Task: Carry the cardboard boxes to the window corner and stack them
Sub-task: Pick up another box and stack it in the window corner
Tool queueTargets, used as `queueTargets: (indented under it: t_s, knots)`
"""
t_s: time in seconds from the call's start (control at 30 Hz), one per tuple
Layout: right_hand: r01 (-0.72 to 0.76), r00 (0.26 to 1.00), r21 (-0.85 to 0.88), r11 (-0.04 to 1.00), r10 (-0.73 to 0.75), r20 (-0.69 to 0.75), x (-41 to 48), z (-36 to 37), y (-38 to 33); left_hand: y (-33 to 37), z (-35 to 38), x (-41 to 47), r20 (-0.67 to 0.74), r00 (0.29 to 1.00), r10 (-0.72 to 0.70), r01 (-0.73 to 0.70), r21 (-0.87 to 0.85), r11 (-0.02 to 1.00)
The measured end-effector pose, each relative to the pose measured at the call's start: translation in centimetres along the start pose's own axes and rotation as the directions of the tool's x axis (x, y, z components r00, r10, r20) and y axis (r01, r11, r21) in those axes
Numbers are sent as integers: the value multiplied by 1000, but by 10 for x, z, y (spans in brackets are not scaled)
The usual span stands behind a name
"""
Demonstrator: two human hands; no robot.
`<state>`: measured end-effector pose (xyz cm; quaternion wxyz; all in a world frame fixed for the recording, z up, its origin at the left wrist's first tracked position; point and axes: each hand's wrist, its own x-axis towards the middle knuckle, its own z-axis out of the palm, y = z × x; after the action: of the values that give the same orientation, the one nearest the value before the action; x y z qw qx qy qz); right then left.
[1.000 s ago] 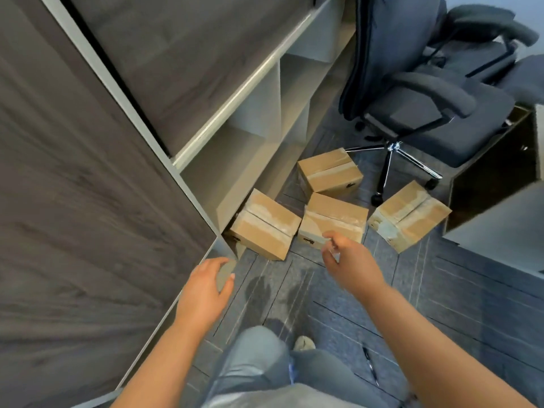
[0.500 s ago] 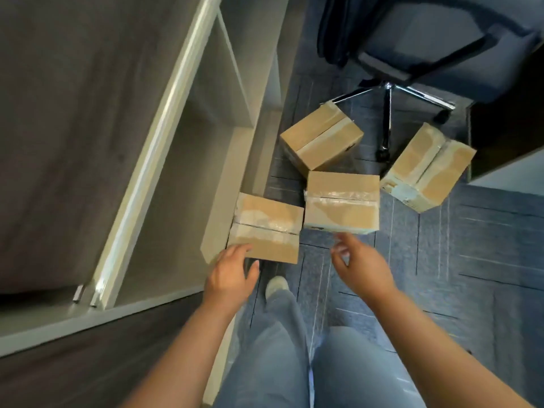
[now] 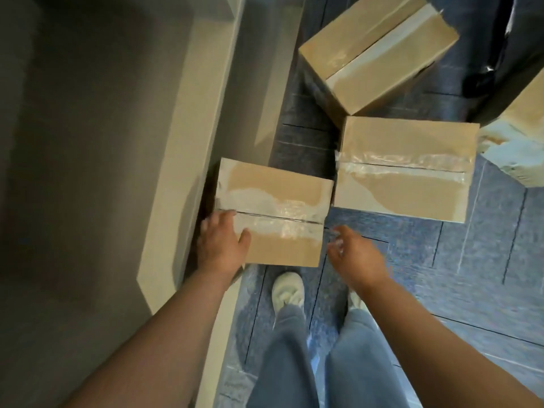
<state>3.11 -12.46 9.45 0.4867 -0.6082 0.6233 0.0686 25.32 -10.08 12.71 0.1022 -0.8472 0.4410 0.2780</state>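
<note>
The fingers (image 3: 217, 220) of my left hand (image 3: 222, 245) now curl over the left edge of the nearest brown taped cardboard box (image 3: 282, 195), thumb on top. Before, they were only near it. My right hand (image 3: 357, 254) has come closer, spread wide, holding nothing. The box sits on the blue-grey carpet floor (image 3: 485, 260).

Matt brown cardboard is seen on the nearest box (image 3: 282, 251), the box beside it (image 3: 412, 136), the far box (image 3: 353, 33) and the box at the right edge (image 3: 527, 113). The seams are sealed with glossy, wrinkled clear tape (image 3: 288, 213). The floor (image 3: 485, 260) is covered in rough, matt carpet tile. The shelf unit (image 3: 188, 142) is faced in smooth, matt pale board. The trousers (image 3: 282, 363) are made of blue denim.
</note>
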Motion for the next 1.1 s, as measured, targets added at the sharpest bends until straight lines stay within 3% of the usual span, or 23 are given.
queueTargets:
  t_s: [0.2, 0.4, 0.57, 0.87, 1.1]
  knots:
    - [-126, 990, -7, 992, 126, 59, 80, 61, 44, -14, 65, 64, -102, 971, -218, 212, -67, 975]
    - [-219, 975, 190, 957, 210, 70, 126, 107, 66, -28, 95, 86, -234, 931, -279, 244, -166, 955]
    - [-287, 957, 442, 850, 272, 99, 152, 127, 69, -48, 105, 94, -221, 915, -337, 304, -168, 938]
    - [-291, 950, 506, 812, 306, 56, 131, 108, 50, -41, 91, 71, -258, 899, -355, 297, -238, 925]
    - [-242, 966, 455, 857, 257, 29, 69, 50, 29, -28, 51, -1, -226, 877, -425, 352, -302, 886]
